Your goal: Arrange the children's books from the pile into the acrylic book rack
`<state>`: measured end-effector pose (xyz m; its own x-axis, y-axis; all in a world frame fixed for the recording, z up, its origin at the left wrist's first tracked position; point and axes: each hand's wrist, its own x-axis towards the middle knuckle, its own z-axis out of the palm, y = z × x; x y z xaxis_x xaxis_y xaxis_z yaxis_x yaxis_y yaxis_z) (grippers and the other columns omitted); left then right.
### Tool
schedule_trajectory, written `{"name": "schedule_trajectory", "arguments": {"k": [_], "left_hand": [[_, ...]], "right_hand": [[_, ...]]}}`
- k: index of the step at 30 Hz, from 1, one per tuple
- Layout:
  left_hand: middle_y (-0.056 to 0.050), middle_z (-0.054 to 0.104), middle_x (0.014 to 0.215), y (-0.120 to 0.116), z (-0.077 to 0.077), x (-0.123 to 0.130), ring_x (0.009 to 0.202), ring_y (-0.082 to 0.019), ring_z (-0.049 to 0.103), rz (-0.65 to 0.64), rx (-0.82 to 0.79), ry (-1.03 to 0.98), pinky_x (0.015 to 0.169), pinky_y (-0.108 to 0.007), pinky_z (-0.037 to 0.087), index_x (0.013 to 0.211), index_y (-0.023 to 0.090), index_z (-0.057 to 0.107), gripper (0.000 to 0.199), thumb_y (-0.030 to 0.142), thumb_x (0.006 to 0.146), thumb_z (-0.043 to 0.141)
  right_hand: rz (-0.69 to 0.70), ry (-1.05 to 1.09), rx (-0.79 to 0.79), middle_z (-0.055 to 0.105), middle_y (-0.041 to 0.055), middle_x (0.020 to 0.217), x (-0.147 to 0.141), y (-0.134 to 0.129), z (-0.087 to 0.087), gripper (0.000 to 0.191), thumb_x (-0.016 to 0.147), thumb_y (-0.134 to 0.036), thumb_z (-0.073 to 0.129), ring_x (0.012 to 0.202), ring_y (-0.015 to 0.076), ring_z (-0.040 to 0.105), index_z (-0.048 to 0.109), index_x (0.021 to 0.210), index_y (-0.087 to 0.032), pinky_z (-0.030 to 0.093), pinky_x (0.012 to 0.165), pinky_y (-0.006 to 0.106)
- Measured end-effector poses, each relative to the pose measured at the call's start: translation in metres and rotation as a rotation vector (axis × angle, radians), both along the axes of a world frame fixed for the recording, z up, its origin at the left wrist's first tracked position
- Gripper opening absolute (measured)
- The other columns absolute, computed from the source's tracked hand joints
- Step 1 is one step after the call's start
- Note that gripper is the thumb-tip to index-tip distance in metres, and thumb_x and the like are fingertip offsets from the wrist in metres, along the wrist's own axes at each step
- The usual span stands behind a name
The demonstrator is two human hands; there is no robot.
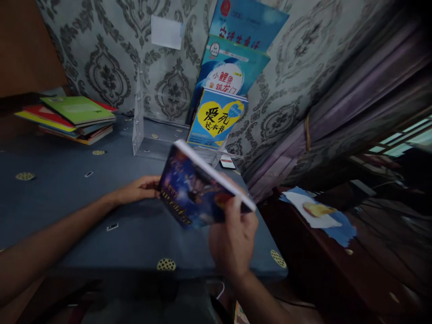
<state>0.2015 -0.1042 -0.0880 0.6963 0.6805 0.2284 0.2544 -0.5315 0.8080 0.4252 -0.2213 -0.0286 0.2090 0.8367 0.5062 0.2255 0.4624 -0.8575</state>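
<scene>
I hold a dark blue-purple paperback book with a colourful illustrated cover and yellow lettering (194, 189) tilted above the table with a dark blue-grey patterned cloth (131, 247), its white page edge turned upward. It sits between my hands. My right hand (238, 236) is closed on the book's right-hand end, thumb laid over the cover near the page edge. My left hand (140, 188) is at the opposite side, fingers partly curled and meeting the left edge; the tips slip out of sight there, so I cannot tell whether they pinch it or only steady it.

The cover is blurred, and I cannot read its title. My right-hand fingers are mostly hidden behind the book. Beyond it stands a clear plastic rack (137, 119), its lower front partly covered by the book. A blue book with a yellow heart (216, 119) stands at the rack's right; the tall blue book (248, 22) behind is cut off at the top.
</scene>
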Motion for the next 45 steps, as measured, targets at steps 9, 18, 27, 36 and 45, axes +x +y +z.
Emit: {"name": "schedule_trajectory", "arguments": {"k": [9,18,27,36,45], "left_hand": [[0.0,0.067,0.08,0.013,0.006,-0.007,0.053,-0.007,0.053,0.283,-0.647,-0.35,0.042,-0.017,0.04,0.106,0.016,0.066,0.045,0.04,0.071,0.082],[-0.002,0.071,0.088,0.022,-0.004,-0.012,0.08,-0.019,0.065,0.356,-0.27,-0.013,0.071,-0.03,0.051,0.097,0.018,0.068,0.028,0.039,0.08,0.065],[-0.006,0.068,0.105,0.024,-0.013,-0.023,0.103,-0.023,0.061,0.353,0.217,0.219,0.097,-0.042,0.047,0.106,0.019,0.066,0.025,0.027,0.09,0.05],[-0.007,0.065,0.109,0.03,-0.01,-0.031,0.096,-0.021,0.062,0.309,0.025,0.167,0.085,-0.035,0.051,0.109,0.017,0.066,0.028,0.028,0.086,0.054],[-0.005,0.065,0.107,0.028,-0.004,-0.028,0.088,-0.018,0.059,0.321,-0.002,0.183,0.08,-0.033,0.051,0.103,0.021,0.068,0.022,0.03,0.087,0.056]], "right_hand": [[-0.003,0.588,-0.354,0.074,-0.0006,0.085,0.052,0.039,-0.041,0.043,0.061,-0.039,0.091,0.077,0.0162,0.068,0.071,0.096,-0.023,0.055,0.07,0.028],[-0.022,-0.479,-0.265,0.074,0.009,0.095,0.087,0.046,-0.074,0.019,0.082,-0.035,0.069,0.093,0.029,0.066,0.074,0.094,-0.022,0.053,0.087,0.05],[0.536,-0.955,0.103,0.064,0.0116,0.137,-0.008,0.053,-0.047,0.033,0.104,-0.024,0.044,0.13,0.0243,0.057,0.063,0.131,-0.019,0.047,0.111,0.046],[0.634,-1.105,-0.002,0.046,0.0209,0.155,-0.051,0.084,-0.059,0.052,0.103,-0.034,0.049,0.149,0.0275,0.037,0.046,0.147,-0.007,0.03,0.125,0.049],[0.493,-0.997,-0.108,0.045,0.0152,0.158,0.016,0.088,-0.068,0.052,0.104,-0.04,0.044,0.149,0.0267,0.037,0.045,0.151,-0.017,0.033,0.123,0.052]]}}
